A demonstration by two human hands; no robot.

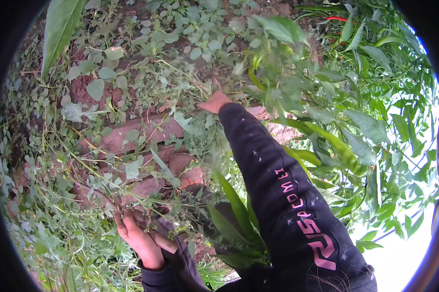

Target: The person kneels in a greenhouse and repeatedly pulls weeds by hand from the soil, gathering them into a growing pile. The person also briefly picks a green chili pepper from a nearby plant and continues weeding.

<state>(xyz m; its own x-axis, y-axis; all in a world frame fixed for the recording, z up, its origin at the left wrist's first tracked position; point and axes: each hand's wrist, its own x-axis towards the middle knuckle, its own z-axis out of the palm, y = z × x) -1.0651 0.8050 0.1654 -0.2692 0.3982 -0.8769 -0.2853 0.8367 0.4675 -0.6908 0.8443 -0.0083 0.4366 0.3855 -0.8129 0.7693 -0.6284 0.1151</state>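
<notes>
My right hand [216, 102] reaches down among low green weeds [190, 85], closed around stems near the soil. Its fingertips are hidden by foliage, and the area is slightly blurred. Lower left, my left hand [141, 237] grips the short wooden handle [165, 242] of a hand tool, its butt sticking out beside the palm. A thin, curved, dark shaft or blade [99, 193] runs from that hand up and left into the leaves. Its far end is hidden, so the kind of tool is unclear. Long weed stems [91, 166] cross just above my left hand.
Chilli pepper plants [361, 120] crowd the right side, with long green peppers [336, 146] beside my right sleeve and a red one [336, 18] farther off. A mesh shoe [186, 169] stands on reddish soil [146, 133]. A large leaf [60, 31] hangs close at upper left.
</notes>
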